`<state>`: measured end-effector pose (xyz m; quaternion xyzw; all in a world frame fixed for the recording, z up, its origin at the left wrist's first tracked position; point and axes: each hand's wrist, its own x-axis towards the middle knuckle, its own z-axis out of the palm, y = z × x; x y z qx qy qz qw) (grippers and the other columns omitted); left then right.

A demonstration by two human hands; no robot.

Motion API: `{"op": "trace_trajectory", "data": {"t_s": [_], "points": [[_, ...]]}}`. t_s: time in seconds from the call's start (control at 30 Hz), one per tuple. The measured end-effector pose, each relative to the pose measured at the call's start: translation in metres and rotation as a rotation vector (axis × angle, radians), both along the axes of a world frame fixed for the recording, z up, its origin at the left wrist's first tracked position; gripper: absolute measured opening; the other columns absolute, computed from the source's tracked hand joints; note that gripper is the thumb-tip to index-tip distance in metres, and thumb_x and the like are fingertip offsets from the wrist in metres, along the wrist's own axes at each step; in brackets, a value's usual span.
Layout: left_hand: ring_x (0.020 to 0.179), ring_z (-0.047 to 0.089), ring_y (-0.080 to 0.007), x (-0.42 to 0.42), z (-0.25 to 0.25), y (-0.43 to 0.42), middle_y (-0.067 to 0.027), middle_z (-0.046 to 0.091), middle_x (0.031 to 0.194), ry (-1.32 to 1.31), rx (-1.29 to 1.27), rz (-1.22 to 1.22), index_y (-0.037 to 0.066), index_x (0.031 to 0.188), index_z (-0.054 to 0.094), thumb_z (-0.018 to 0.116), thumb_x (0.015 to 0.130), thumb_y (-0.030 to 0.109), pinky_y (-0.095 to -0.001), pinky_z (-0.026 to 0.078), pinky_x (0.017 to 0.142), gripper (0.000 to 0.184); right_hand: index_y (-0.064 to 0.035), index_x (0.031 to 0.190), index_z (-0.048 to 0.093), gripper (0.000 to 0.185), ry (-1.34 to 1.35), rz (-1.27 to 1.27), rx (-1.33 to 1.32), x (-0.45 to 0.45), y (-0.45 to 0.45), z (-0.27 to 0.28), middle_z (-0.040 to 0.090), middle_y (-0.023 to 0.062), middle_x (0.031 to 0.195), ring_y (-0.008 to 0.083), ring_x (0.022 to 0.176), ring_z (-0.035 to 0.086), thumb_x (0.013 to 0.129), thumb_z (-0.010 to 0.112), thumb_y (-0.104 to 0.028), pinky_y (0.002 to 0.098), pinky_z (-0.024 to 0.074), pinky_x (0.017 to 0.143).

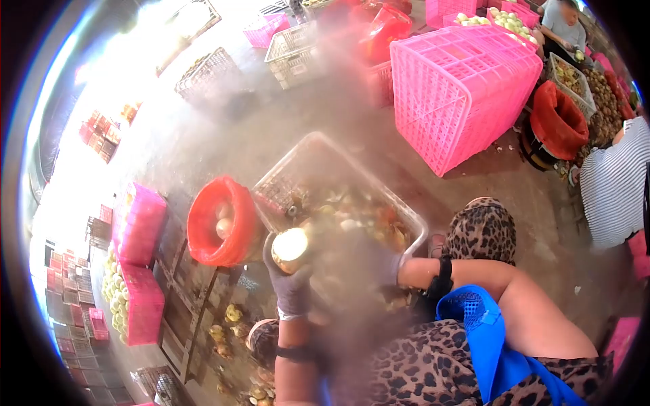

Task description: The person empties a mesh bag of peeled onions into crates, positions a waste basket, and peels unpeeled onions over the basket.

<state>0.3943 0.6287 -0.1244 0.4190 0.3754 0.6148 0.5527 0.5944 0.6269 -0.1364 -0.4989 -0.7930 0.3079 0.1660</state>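
My left hand (pixel 290 289), in a grey glove, is wrapped round an onion (pixel 290 245) whose top is pale and bright. My right hand (pixel 383 264), also gloved, is over the near right part of a white plastic crate (pixel 399 203). A blurry smear hides its fingers and anything they may hold. Onion pieces and skins (pixel 349 206) lie inside the crate. Just left of the crate stands a container with a red lining (pixel 196 233), with whitish peeled onions (pixel 224 227) in it.
Stacked pink crates (pixel 467 88) stand beyond to the right. At the left, pale onions (pixel 116 298) lie beside pink crates (pixel 143 304). Loose scraps (pixel 220 338) litter the floor near my left arm. Two people (pixel 616 183) (pixel 563 27) are at the right, near an onion heap (pixel 606 101).
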Motion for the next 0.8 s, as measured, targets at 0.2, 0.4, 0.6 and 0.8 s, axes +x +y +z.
{"op": "trace_trajectory", "data": {"t_s": [0.2, 0.4, 0.6, 0.8], "points": [[0.124, 0.053, -0.0305, 0.007, -0.011, 0.007, -0.0120, 0.052, 0.133, -0.123, 0.029, 0.069, 0.004, 0.141, 0.040, 0.084, 0.073, 0.023, -0.0448, 0.047, 0.107, 0.083, -0.0087, 0.128, 0.061, 0.046, 0.529, -0.312, -0.630, -0.002, 0.001, 0.023, 0.064, 0.0155, 0.118, 0.0300, 0.106, 0.062, 0.093, 0.057, -0.039, 0.0424, 0.0510, 0.083], [0.126, 0.052, -0.0404, -0.012, -0.025, 0.029, -0.0230, 0.053, 0.133, -0.474, 0.017, 0.114, -0.008, 0.131, 0.047, 0.074, 0.087, 0.031, -0.0482, 0.047, 0.109, 0.064, -0.0099, 0.131, 0.056, 0.056, 0.992, -0.341, -0.580, -0.025, -0.005, -0.087, 0.061, 0.0195, 0.113, 0.0301, 0.105, 0.059, 0.093, 0.055, -0.050, 0.0443, 0.0482, 0.082], [0.127, 0.051, -0.0408, 0.003, -0.030, 0.021, -0.0206, 0.056, 0.131, -0.527, -0.052, 0.066, -0.005, 0.130, 0.050, 0.074, 0.087, 0.029, -0.0502, 0.043, 0.112, 0.059, -0.0068, 0.129, 0.057, 0.048, 0.151, 0.017, 0.161, -0.006, -0.001, 0.005, 0.065, 0.0191, 0.106, 0.0302, 0.098, 0.063, 0.094, 0.058, -0.040, 0.0432, 0.0494, 0.079], [0.129, 0.050, -0.0372, 0.011, -0.025, 0.015, -0.0187, 0.054, 0.133, -0.509, -0.034, 0.014, -0.003, 0.129, 0.050, 0.075, 0.084, 0.028, -0.0495, 0.041, 0.113, 0.061, -0.0018, 0.124, 0.060, 0.040, 0.492, -0.150, -0.037, -0.002, 0.012, -0.002, 0.068, 0.0184, 0.101, 0.0278, 0.096, 0.066, 0.097, 0.057, -0.031, 0.0405, 0.0515, 0.076]]}}
